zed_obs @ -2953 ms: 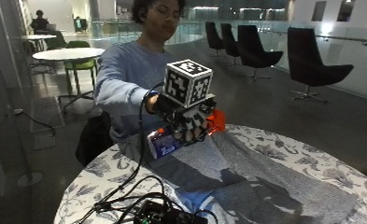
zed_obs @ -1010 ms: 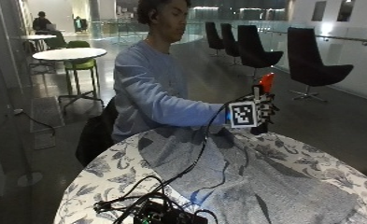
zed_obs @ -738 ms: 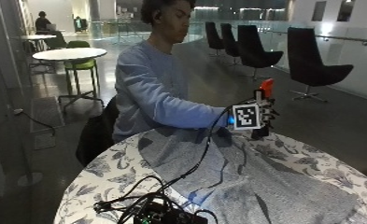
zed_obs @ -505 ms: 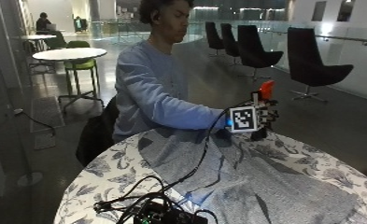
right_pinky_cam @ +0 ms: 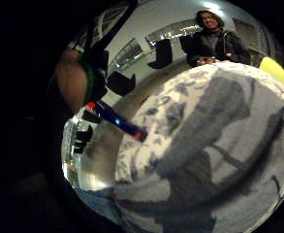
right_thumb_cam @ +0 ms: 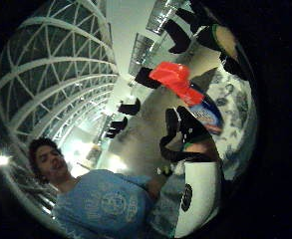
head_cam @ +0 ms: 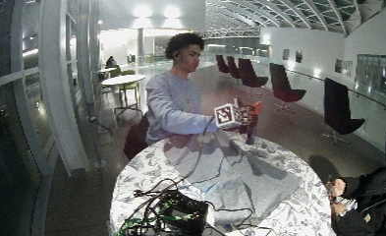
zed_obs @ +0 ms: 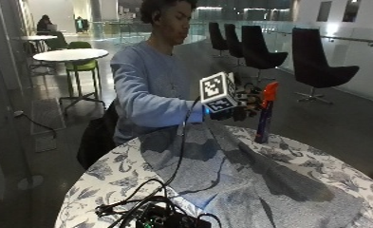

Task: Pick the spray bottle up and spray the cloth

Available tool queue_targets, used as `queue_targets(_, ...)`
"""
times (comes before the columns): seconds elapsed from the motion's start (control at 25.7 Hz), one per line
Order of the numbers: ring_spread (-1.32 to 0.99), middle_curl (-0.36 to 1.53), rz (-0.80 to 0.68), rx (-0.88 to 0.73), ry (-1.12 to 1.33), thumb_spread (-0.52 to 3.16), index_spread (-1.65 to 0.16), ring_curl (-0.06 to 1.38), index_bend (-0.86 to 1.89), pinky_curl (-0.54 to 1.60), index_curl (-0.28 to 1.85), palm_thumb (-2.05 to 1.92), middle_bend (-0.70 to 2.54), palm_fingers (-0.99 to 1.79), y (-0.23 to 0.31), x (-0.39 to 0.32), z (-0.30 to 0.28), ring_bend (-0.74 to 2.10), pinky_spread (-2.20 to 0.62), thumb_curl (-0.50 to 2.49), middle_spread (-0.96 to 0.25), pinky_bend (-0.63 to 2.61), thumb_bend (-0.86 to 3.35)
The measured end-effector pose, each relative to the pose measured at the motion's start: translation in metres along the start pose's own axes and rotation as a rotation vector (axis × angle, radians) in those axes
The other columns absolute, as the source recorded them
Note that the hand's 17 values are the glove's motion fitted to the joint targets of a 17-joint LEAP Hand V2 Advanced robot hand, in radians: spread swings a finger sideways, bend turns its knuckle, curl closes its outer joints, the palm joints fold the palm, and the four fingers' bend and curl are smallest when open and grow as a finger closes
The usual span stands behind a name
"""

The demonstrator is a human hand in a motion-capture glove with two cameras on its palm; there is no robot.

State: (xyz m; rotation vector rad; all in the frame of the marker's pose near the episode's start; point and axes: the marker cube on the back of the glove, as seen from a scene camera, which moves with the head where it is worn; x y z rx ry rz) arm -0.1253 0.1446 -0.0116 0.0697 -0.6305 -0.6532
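Outside view: spray bottle stands upright on the bench at the far right edge, just past the far end of the grey cloth spread across the patterned top. Right hand is raised beside the bottle's red head. Whether the fingers are clamped on the bottle or only near it cannot be told here.

Wide outside view: same layout. Bottle sits at the far side of the bench, hand at its top, cloth running toward the near side.

Little-finger palm view: cloth fills most of the field, so the palm faces it. A blue stick with a red end shows near the bench edge.

Thumb palm view: red head and blue label of the bottle lie close to the palm.

Risk, judged: the bottle stands close to the bench edge, so a sideways nudge could tip it off. If the nozzle faces away from the cloth, spray would miss
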Motion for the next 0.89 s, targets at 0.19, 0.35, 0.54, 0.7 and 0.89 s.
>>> queue_targets(0.19,-0.05,0.47,0.038,-0.064,0.348,0.95,-0.33,0.4,0.14,0.37,0.25,0.85,0.4,0.78,0.048,0.022,-0.07,0.49,0.09,0.5,-0.06,0.31,-0.03)
queue_targets(0.35,-0.03,0.46,0.11,-0.107,0.565,0.98,-0.33,0.37,0.17,0.35,0.26,0.83,0.38,0.8,0.094,0.055,-0.124,0.43,0.11,0.48,-0.06,0.28,-0.03)
queue_targets(0.54,-0.02,0.45,0.149,-0.141,0.747,1.01,-0.33,0.36,0.16,0.34,0.28,0.82,0.36,0.82,0.153,0.08,-0.152,0.39,0.14,0.47,-0.06,0.23,-0.03)
queue_targets(0.7,-0.02,0.44,0.148,-0.121,0.786,1.03,-0.33,0.35,0.16,0.34,0.29,0.81,0.34,0.83,0.188,0.09,-0.158,0.36,0.16,0.46,-0.06,0.2,-0.03)
queue_targets(0.89,-0.02,0.44,0.155,-0.106,0.772,1.04,-0.32,0.35,0.16,0.32,0.3,0.81,0.34,0.85,0.21,0.1,-0.162,0.34,0.17,0.46,-0.06,0.17,-0.02)
